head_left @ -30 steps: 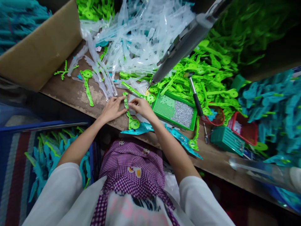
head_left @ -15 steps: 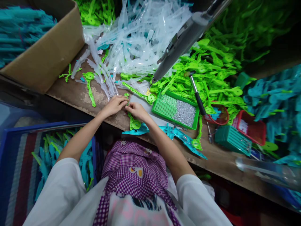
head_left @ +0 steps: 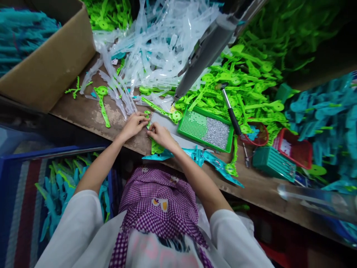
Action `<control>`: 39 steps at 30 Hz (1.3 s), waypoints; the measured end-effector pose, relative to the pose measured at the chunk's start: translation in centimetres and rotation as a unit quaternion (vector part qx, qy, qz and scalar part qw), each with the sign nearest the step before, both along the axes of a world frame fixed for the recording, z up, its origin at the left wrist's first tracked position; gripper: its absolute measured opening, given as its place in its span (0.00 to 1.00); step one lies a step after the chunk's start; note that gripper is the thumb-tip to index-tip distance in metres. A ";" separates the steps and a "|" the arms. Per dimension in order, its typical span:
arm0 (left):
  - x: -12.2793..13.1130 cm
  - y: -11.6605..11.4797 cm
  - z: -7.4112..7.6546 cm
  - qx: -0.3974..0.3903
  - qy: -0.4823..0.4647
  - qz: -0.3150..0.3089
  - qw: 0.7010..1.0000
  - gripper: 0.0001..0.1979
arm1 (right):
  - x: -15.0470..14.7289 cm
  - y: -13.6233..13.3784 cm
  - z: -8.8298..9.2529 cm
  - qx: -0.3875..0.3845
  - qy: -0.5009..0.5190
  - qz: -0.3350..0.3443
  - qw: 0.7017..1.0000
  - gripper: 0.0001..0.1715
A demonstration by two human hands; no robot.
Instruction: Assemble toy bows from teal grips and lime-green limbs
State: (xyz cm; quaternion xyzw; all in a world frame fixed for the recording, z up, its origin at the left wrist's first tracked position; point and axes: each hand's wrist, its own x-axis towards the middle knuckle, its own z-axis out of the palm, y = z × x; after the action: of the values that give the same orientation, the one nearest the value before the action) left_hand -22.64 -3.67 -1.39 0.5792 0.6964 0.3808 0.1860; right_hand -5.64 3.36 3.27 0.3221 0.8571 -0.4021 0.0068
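My left hand (head_left: 133,124) and my right hand (head_left: 159,134) meet over a long green plastic part (head_left: 153,143) that lies on the wooden bench (head_left: 92,113). The fingers of both hands are curled and pinch the part near its upper end. Its round lower end shows below my right hand. A teal plastic piece (head_left: 195,156) lies along the bench's near edge, right under my right forearm.
A grey powered screwdriver (head_left: 200,56) hangs over the bench. A green tray of small screws (head_left: 206,130), a hammer (head_left: 232,117), red baskets (head_left: 295,150), a teal box (head_left: 272,163), heaps of green (head_left: 251,85), clear (head_left: 156,48) and teal parts (head_left: 329,119), a cardboard box (head_left: 47,63).
My hands have drawn closer together over the green part, fingers going from spread to pinched. The view has shifted slightly.
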 end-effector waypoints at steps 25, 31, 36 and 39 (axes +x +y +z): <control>0.6 -0.7 1.1 -0.039 0.062 0.003 0.997 0.12 | 2.7 0.7 1.3 0.126 -0.008 0.073 0.989 0.12; 0.9 -0.7 1.1 -0.041 0.075 0.015 0.996 0.12 | 3.2 1.1 0.5 0.042 0.033 0.057 0.997 0.10; 1.1 -0.6 1.4 -0.044 0.074 0.024 0.996 0.11 | 2.1 2.5 0.1 -0.112 0.017 0.020 0.993 0.09; 1.2 -0.7 1.5 -0.048 0.068 0.028 0.996 0.11 | 1.1 3.4 0.1 -0.156 -0.005 0.036 0.987 0.08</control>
State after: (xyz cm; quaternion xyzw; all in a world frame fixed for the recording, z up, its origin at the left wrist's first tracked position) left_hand -21.39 -4.33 0.16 0.5746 0.7408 0.3115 0.1549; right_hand -4.51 6.72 3.36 0.2878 0.7947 -0.5290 0.0756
